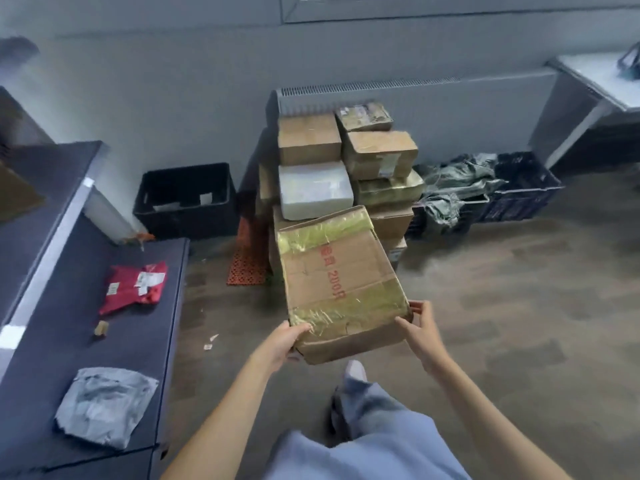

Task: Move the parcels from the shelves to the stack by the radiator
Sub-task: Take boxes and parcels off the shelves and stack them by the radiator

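I hold a flat cardboard parcel (341, 278) with yellowish tape and red print out in front of me, tilted away. My left hand (282, 344) grips its near left corner and my right hand (420, 332) grips its near right corner. Just beyond it stands the stack of parcels (346, 168) against the white radiator (398, 95): brown boxes, a white wrapped one (315, 190) and taped ones. The held parcel's far edge hangs in front of the stack's lower boxes.
A dark shelf surface (52, 265) on the left carries a red bag (135, 287) and a grey bag (105, 405). A black crate (187, 199) sits left of the stack, a dark crate with green sacks (485, 192) right. An orange mat (247, 258) leans by the stack. My leg (363, 410) is below.
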Demonstrator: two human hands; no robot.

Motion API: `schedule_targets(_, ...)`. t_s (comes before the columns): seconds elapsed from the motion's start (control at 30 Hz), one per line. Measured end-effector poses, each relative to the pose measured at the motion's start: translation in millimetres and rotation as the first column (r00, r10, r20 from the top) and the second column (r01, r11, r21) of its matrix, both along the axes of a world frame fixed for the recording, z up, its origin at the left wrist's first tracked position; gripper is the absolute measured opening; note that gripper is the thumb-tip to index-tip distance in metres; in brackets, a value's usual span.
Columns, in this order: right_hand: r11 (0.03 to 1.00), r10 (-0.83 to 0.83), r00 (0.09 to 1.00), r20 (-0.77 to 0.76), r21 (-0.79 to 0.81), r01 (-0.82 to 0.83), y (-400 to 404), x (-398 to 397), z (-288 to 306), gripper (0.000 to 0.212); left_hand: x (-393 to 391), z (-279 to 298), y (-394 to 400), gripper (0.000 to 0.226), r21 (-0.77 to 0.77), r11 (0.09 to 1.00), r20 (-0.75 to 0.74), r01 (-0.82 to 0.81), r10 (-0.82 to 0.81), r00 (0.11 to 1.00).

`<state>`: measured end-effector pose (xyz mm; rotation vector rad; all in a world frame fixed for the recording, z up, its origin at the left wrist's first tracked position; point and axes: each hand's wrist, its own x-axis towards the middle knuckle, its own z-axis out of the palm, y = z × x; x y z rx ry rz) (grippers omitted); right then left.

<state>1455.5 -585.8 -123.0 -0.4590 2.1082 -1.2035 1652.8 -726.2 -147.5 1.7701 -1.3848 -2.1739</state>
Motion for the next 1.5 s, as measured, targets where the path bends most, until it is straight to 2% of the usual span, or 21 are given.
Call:
schedule_targets(0.17,0.992,0.123,0.992,-0.034,0.026,-0.122,-109.9,-103.7,22.0,0.029,-79.8,8.3,-76.2,0.031,0.056,0.998,-0.033,-0.043,0.044,0.998)
schedule_targets(0.27,0.979,0.189,0.981,-0.053,0.093,-0.183,-169.0,-142.7,27.8,0.029,-109.4,3.1,-116.9,0.036,0.138,0.983,-0.042,-0.118,0.125,0.991)
schedule_targets(0.4,0.961,0.248,0.967,-0.053,0.139,-0.239,-241.1,-179.4,23.6,0.032,-142.3,-5.5,-183.4,0.043,0.16,0.975,-0.011,-0.156,0.16,0.987)
schedule_targets(0.57,0.967,0.233,0.971,-0.058,0.12,-0.225,-334.6,-222.1,13.3,0.027,-198.4,-7.9,-304.0,0.022,0.097,0.986,-0.038,-0.138,0.142,0.989)
schedule_targets(0.8,0.999,-0.019,1.0,0.007,0.045,0.018,-453.2,-304.6,24.3,0.032,-317.4,17.0,-468.3,0.036,-0.061,0.998,-0.1,-0.013,0.007,0.995)
schedule_targets(0.93,0.992,-0.129,0.992,0.011,0.013,0.129,-498.5,-369.8,28.8,0.041,-391.9,35.9,-517.4,0.039,-0.129,0.99,-0.136,0.062,-0.08,0.988)
schedule_targets(1.13,0.983,-0.178,0.982,0.067,-0.026,0.18,-578.8,-487.5,21.3,0.047,-504.1,44.6,-583.9,0.051,-0.287,0.957,-0.182,0.025,-0.08,0.98)
schedule_targets(1.3,0.998,-0.055,0.993,0.102,0.0,0.055,-631.7,-564.1,-7.1,0.052,-572.7,30.8,-601.5,0.062,-0.31,0.949,-0.142,-0.056,0.012,0.99)
schedule_targets(1.4,0.98,0.104,0.97,0.222,0.144,-0.138,-644.1,-592.7,-38.2,0.047,-603.8,3.2,-596.1,0.061,-0.266,0.964,-0.012,0.005,-0.008,1.0)
schedule_targets(1.5,0.958,0.199,0.956,0.217,0.164,-0.237,-648.9,-611.4,-51.3,0.033,-622.0,-15.0,-586.4,0.062,-0.215,0.977,0.1,-0.004,0.026,0.995)
